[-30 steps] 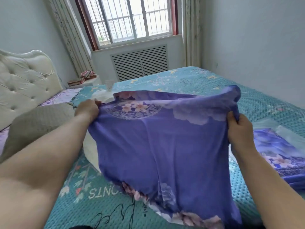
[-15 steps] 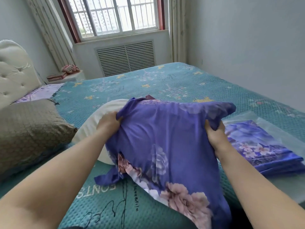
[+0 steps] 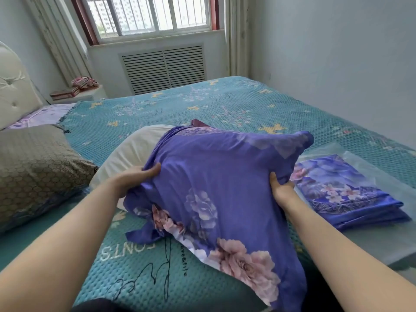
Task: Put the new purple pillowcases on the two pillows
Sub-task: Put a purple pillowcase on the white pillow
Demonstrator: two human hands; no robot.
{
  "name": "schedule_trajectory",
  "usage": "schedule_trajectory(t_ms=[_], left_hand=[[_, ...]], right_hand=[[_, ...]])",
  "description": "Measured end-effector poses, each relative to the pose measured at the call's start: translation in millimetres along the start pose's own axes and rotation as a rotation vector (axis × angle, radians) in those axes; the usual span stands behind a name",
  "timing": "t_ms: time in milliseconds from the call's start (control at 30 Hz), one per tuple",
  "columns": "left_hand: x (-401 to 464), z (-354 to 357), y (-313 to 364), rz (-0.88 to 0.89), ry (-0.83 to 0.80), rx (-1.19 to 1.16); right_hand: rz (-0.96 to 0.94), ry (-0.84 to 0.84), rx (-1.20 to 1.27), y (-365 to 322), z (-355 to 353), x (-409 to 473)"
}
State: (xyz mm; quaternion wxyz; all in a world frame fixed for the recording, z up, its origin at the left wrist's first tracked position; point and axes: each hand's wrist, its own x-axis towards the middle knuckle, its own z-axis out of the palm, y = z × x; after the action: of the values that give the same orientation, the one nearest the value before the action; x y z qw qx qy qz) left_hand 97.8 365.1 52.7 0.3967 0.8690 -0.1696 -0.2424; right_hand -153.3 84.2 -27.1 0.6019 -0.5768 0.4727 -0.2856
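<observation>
Purple pillowcase (image 3: 209, 188) lies partly pulled over the white pillow (image 3: 135, 149) in the middle of the bed (image 3: 202, 104), with the pillow's left end bare. I see my left hand (image 3: 132, 179) gripping the case's left edge, fingers curled into the cloth beside the exposed pillow. My right hand (image 3: 281, 188) grips the right side, thumb up on the fabric. The case's loose floral end trails toward me over the teal cover. A second folded purple pillowcase (image 3: 344, 188) rests in clear wrapping to the right, and a grey pillow (image 3: 33, 165) sits left, near the headboard (image 3: 13, 86).
</observation>
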Motion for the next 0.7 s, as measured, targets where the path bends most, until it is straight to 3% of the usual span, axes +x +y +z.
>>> schedule_trajectory(t_ms=[33,67,133,200,300,367,467,533,600,700], left_hand=[[-3.5,-6.0,-3.6,0.035,-0.044,0.087],[-4.9,-12.4,-7.9,0.059,0.024,0.255],[-5.2,-19.8,-15.2,0.064,0.329,0.545],[-9.1,-18.2,-23.7,0.013,0.498,0.587],[-8.3,-8.2,-39.7,-0.115,0.496,0.336],[-2.9,-2.5,-54.3,-0.175,0.460,0.181],[-17.9,12.4,-58.2,-0.253,0.354,-0.165],[-27.6,22.7,-57.9,-0.307,0.266,-0.435],[-30.6,28.2,-56.8,-0.288,0.230,-0.689],[-23.6,30.8,-50.2,-0.186,0.334,-0.960]], right_hand=[[0.005,-0.008,0.007,0.8,0.3,-0.4],[0.008,-0.019,0.001,1.0,0.6,-2.1],[0.021,-0.055,-0.071,-1.2,1.4,-9.9],[0.002,-0.093,-0.156,-2.6,2.4,-17.5],[-0.159,-0.126,-0.303,-5.0,0.0,-30.5],[-0.203,-0.180,-0.618,-12.7,-11.6,-45.4],[0.046,-0.509,-0.886,-33.0,-29.2,-76.6],[0.123,-0.645,-0.827,-34.3,-31.5,-83.7],[0.042,-0.630,-0.687,-25.5,-26.4,-87.7],[-0.079,-0.549,-0.481,-2.0,-10.9,-83.4]])
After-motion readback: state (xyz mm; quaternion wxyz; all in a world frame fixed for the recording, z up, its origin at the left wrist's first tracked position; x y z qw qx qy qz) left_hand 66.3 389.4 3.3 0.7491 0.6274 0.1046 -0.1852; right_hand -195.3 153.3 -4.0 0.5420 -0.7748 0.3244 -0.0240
